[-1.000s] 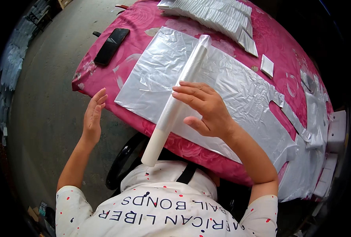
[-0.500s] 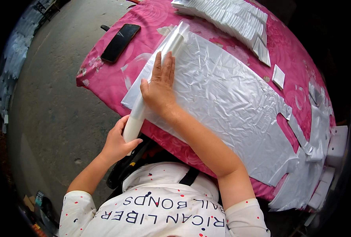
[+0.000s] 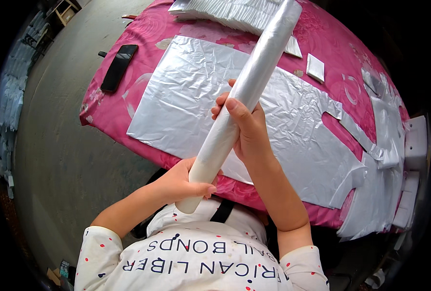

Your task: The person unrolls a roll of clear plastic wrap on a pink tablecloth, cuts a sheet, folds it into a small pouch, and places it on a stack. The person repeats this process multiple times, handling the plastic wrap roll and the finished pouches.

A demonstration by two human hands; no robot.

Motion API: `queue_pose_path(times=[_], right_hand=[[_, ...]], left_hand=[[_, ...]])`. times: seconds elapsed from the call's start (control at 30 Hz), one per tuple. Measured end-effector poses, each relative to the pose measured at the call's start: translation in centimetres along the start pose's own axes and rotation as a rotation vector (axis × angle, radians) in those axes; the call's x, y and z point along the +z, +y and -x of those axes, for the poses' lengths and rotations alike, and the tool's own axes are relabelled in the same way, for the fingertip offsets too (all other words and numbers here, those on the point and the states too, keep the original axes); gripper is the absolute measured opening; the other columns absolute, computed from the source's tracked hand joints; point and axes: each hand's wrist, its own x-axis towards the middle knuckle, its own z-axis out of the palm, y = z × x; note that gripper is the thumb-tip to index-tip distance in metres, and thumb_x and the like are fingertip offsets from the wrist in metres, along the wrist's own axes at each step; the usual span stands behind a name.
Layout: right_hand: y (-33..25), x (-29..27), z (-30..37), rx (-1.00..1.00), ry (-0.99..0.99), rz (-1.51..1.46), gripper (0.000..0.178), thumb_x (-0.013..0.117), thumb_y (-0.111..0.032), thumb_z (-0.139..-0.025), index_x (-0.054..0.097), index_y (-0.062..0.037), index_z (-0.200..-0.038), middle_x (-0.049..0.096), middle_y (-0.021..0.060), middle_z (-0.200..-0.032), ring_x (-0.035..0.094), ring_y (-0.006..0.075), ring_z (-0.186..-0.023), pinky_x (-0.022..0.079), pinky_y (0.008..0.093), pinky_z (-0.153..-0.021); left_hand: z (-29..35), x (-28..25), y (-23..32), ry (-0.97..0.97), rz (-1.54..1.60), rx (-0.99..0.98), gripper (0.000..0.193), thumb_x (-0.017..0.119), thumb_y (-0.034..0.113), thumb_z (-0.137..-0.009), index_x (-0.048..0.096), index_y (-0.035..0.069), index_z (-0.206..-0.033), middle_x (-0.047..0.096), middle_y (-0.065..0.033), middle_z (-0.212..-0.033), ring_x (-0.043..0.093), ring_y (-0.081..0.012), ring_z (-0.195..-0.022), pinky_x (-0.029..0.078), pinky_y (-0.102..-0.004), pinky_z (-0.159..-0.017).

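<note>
A long roll of clear plastic film on a white tube (image 3: 263, 60) is held up slantwise in front of me, its far end pointing away to the right. My left hand (image 3: 188, 180) wraps round the bare lower end of the tube. Higher up, near the middle, my right hand (image 3: 247, 128) grips the roll with the thumb on top and the fingers curled behind. Below it, thin silvery-white plastic bags (image 3: 172, 97) lie flat and wrinkled, with handle cut-outs at their right end.
A pink floral cloth (image 3: 111, 128) covers the table. Folded white plastic bags (image 3: 215, 13) are stacked along the far edge, with a small folded packet (image 3: 315, 68) nearby. A black phone (image 3: 119, 68) lies at left. White boxes (image 3: 415, 143) and loose plastic stand at right.
The roll has come up off the flat bags and swung right, closer to me. My right hand has gone from lying flat on it to gripping it; my left hand still holds the lower end.
</note>
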Motion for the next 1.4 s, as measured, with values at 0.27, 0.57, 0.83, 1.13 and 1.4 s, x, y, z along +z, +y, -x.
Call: queue_pose_path(times=[0.27, 0.57, 0.83, 1.13, 1.4], right_hand=[[-0.7, -2.2, 4.5, -0.027, -0.009, -0.262, 0.065, 0.070, -0.028, -0.076, 0.033, -0.0001, -0.121, 0.055, 0.0068, -0.086, 0.057, 0.0160, -0.079, 0.049, 0.0318, -0.073], [2.3, -3.9, 5.8, 0.001, 0.189, 0.159, 0.059, 0.072, -0.017, -0.075, 0.038, 0.0026, -0.118, 0.058, 0.0085, -0.090, 0.060, 0.0169, -0.085, 0.049, 0.0320, -0.077], [-2.1, -12.2, 1.7, 0.073, 0.245, 0.061, 0.060, 0.069, -0.014, -0.079, 0.033, 0.0023, -0.124, 0.056, 0.0143, -0.101, 0.058, 0.0202, -0.095, 0.049, 0.0330, -0.084], [-7.4, -16.5, 0.7, 0.149, 0.270, 0.596, 0.032, 0.060, -0.031, -0.085, 0.058, -0.0046, -0.104, 0.063, 0.0018, -0.091, 0.053, 0.0058, -0.072, 0.042, 0.0206, -0.063], [-7.6, -14.4, 0.9, 0.388, 0.082, 0.719, 0.021, 0.062, -0.025, -0.086, 0.063, -0.0048, -0.088, 0.056, -0.0044, -0.070, 0.046, 0.0014, -0.058, 0.036, 0.0163, -0.052]], left_hand=[[-2.1, 1.8, -0.6, -0.452, 0.308, -0.087, 0.056, 0.073, 0.034, -0.068, 0.048, 0.000, -0.106, 0.054, -0.0068, -0.079, 0.056, -0.0140, -0.065, 0.049, -0.0276, -0.061], [-4.3, 2.1, -0.9, 0.074, -0.145, -0.055, 0.057, 0.052, 0.052, -0.084, 0.047, 0.002, -0.111, 0.055, -0.0055, -0.083, 0.056, -0.0138, -0.068, 0.047, -0.0278, -0.059], [-0.1, -1.7, -3.6, -0.238, 0.083, -0.396, 0.069, 0.056, 0.059, -0.077, 0.053, -0.002, -0.109, 0.052, -0.0042, -0.066, 0.052, -0.0120, -0.054, 0.043, -0.0261, -0.050], [2.1, -3.9, -6.9, -0.312, 0.366, -0.487, 0.073, 0.061, 0.058, -0.073, 0.053, -0.007, -0.106, 0.050, -0.0045, -0.064, 0.050, -0.0120, -0.052, 0.042, -0.0228, -0.051], [1.9, -3.4, -6.1, -0.251, 0.219, -0.461, 0.079, 0.065, 0.059, -0.068, 0.052, -0.008, -0.110, 0.052, -0.0057, -0.065, 0.052, -0.0124, -0.053, 0.044, -0.0246, -0.052]])
